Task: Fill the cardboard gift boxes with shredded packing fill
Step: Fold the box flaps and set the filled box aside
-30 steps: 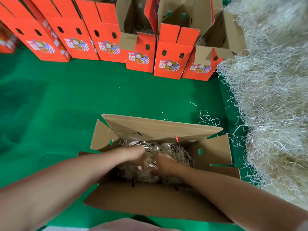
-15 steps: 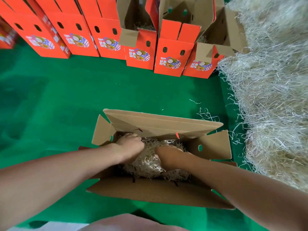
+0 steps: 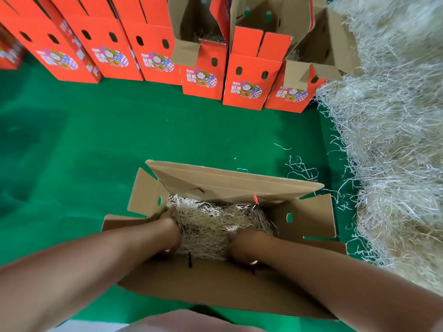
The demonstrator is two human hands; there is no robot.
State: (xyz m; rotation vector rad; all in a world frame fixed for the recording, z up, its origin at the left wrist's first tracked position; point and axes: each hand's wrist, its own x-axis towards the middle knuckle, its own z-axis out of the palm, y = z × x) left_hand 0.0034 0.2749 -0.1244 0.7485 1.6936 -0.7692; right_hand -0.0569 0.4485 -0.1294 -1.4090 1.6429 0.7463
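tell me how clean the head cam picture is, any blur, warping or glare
Head view: wide-angle warping tilts the row of red boxes and bows the frame edges; the fill pile smears at top right; both forearms look soft; lighting is even with soft shadows on the green mat and no glare; the open box is sharp.

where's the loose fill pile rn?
Head view: the fill pile runs along the right edge of the green mat, right of the open box.
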